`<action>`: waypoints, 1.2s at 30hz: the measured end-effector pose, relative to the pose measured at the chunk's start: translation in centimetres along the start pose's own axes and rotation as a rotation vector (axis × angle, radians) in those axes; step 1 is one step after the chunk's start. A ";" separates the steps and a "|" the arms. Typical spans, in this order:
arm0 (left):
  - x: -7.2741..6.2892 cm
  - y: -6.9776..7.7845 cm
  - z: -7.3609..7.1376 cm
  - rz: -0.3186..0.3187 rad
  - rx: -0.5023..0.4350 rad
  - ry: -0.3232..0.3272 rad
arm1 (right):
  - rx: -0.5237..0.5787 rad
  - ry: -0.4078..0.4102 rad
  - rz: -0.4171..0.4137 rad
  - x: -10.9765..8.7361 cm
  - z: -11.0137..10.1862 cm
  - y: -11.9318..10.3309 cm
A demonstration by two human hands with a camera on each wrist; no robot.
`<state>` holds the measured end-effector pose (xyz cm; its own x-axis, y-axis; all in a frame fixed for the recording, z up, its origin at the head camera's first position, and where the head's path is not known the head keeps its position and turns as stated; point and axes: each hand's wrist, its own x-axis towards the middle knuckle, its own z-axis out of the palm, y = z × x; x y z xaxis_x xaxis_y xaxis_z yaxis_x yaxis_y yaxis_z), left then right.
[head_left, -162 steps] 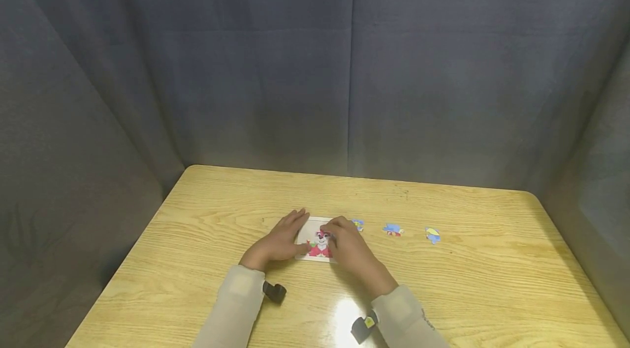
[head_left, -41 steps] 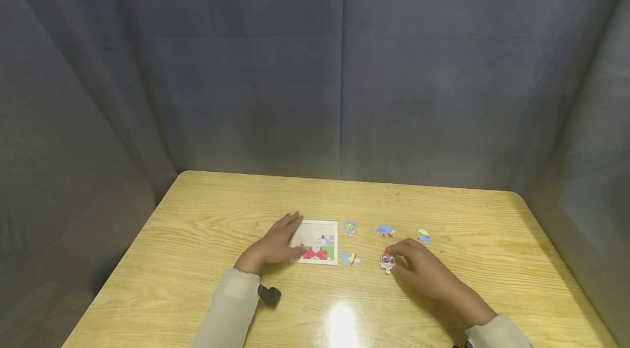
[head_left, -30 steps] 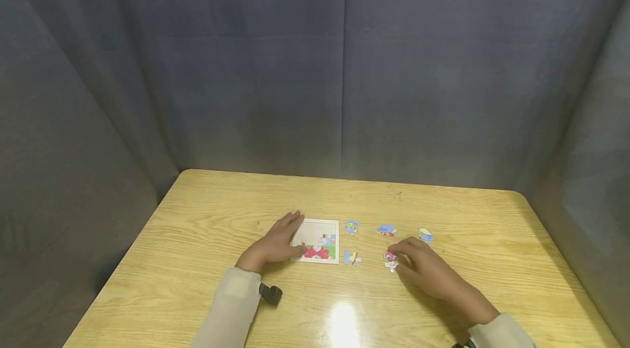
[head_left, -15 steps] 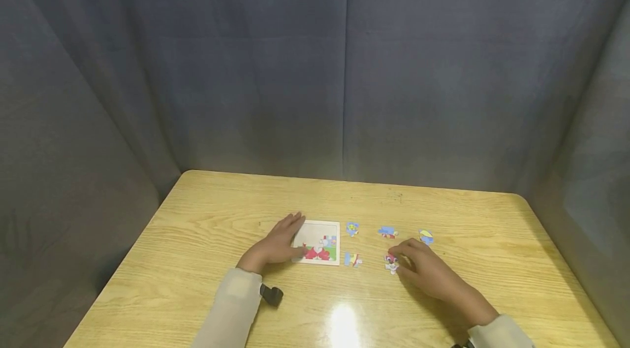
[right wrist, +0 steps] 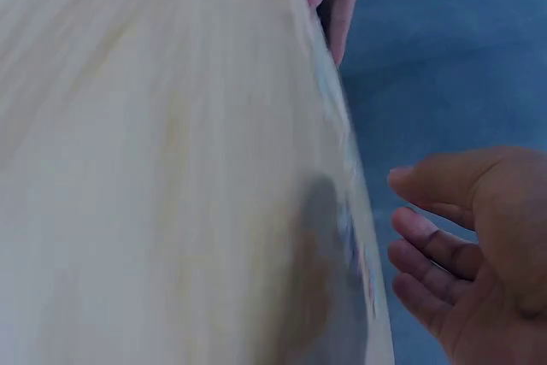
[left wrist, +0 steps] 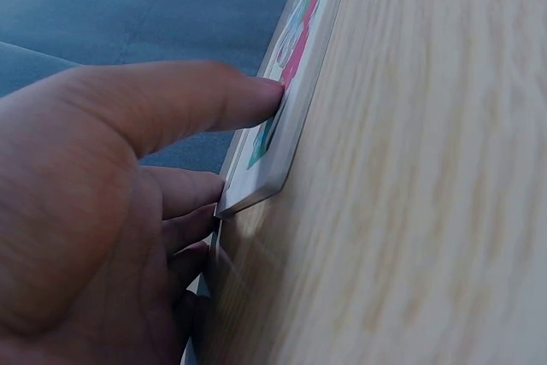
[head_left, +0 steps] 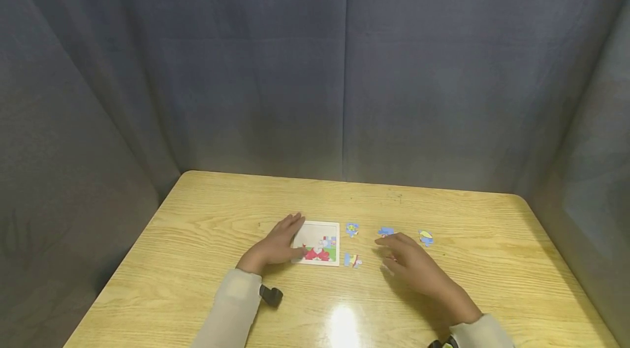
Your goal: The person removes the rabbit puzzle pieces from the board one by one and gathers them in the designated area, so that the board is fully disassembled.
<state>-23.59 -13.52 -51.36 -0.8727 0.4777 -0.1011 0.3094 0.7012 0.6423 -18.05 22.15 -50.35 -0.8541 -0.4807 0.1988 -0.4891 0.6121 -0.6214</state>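
Note:
In the head view, my left hand [head_left: 279,242] rests at the left side of a white-rimmed jigsaw tray [head_left: 339,244]. The left wrist view shows its straight thumb [left wrist: 218,96] pressing on the tray's face, with the fingers along the edge. Red, green and pastel pieces [head_left: 317,254] fill the tray's lower part; its upper part shows bare white. My right hand [head_left: 415,266] is over the table right of the tray, fingers loosely extended and holding nothing. Beneath it lies the jigsaw piece with an animal's face [head_left: 394,258], mostly hidden by the hand.
Right of the tray lie a blue piece with a yellow flower [head_left: 351,228] and a blue, yellow and red piece [head_left: 353,260]. Farther right are a blue-topped piece [head_left: 385,231], partly behind my right fingers, and a blue-and-yellow piece [head_left: 426,237]. Dark curtains [head_left: 266,91] surround the wooden table [head_left: 221,195].
The face piece, in the tray earliest, was moved right onto the table by my right hand. That hand has now let go, its fingers spreading and shifting slightly left. My left hand stays at the tray.

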 end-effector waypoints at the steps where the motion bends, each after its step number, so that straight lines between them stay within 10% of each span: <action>1: 0.0 0.0 0.0 0.001 0.000 -0.002 | 0.017 0.000 0.009 0.4 0.2 -0.4; 22: 0.0 0.3 -0.2 -0.022 0.006 -0.001 | 0.026 0.019 -0.069 6.9 5.8 -4.9; 36: 0.0 0.1 0.0 -0.029 0.011 -0.001 | -0.130 -0.005 -0.038 7.5 7.2 -5.2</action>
<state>-23.56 -13.41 -51.31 -0.8810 0.4577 -0.1198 0.2887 0.7205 0.6305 -20.59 10.83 -51.12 -0.8337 -0.5081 0.2164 -0.5403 0.6695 -0.5097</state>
